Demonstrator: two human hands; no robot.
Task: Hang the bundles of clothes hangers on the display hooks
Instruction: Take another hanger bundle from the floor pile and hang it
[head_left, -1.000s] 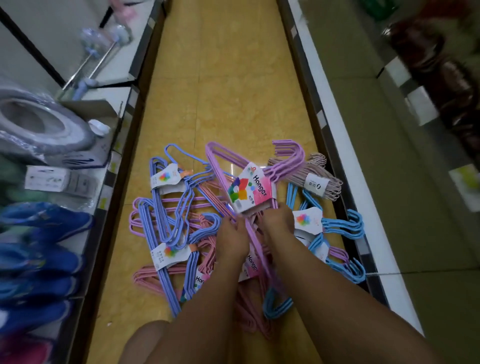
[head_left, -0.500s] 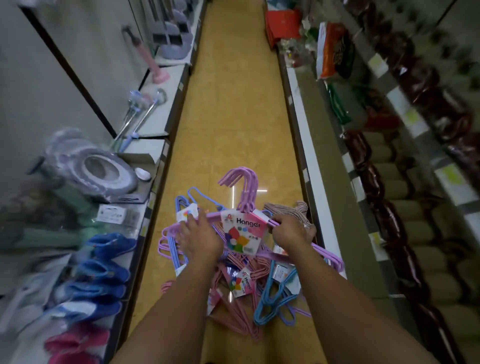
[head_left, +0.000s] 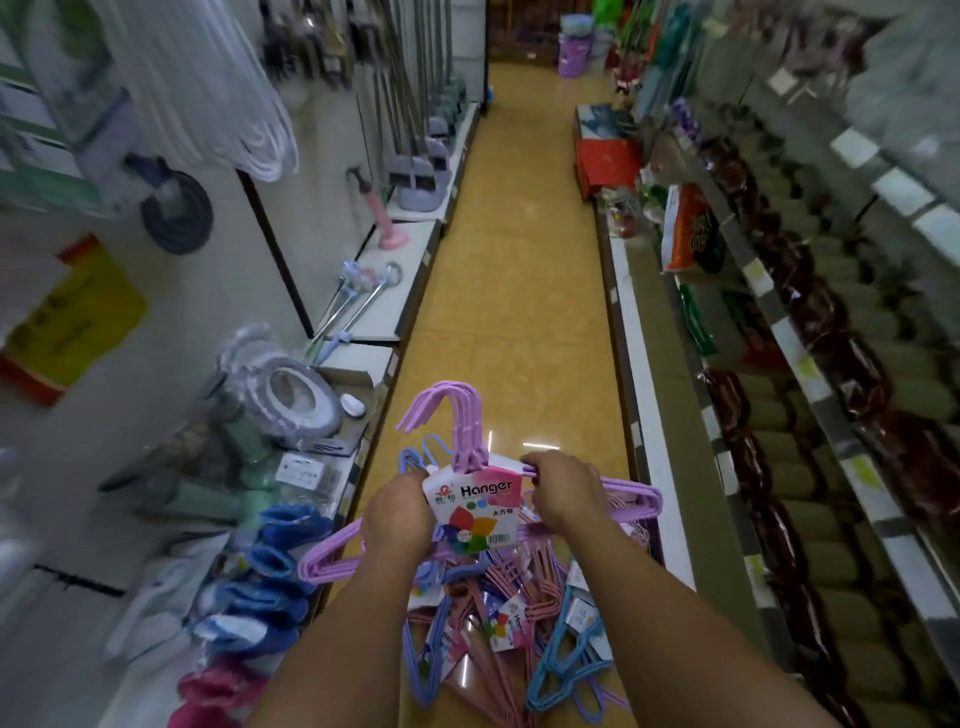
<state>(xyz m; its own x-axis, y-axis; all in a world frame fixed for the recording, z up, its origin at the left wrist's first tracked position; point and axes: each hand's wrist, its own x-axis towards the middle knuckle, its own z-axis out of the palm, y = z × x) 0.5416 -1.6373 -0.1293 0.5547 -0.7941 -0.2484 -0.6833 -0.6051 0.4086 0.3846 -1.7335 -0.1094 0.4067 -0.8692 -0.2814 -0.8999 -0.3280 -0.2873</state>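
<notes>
Purple hanger bundle (head_left: 470, 499) gripped by left hand (head_left: 397, 519) and right hand (head_left: 563, 488), shoulders partly hidden behind both.

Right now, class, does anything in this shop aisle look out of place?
Yes: a heap of hanger bundles in pink, blue and purple lies tangled on the aisle floor rather than on hooks. Both hands, left and right, hold one purple bundle above it.

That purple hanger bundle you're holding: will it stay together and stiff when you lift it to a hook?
Probably stiff: the purple hanger bundle keeps its shape between the left hand and right hand. Its card label seems to band it together. The hooks may snag.
</notes>
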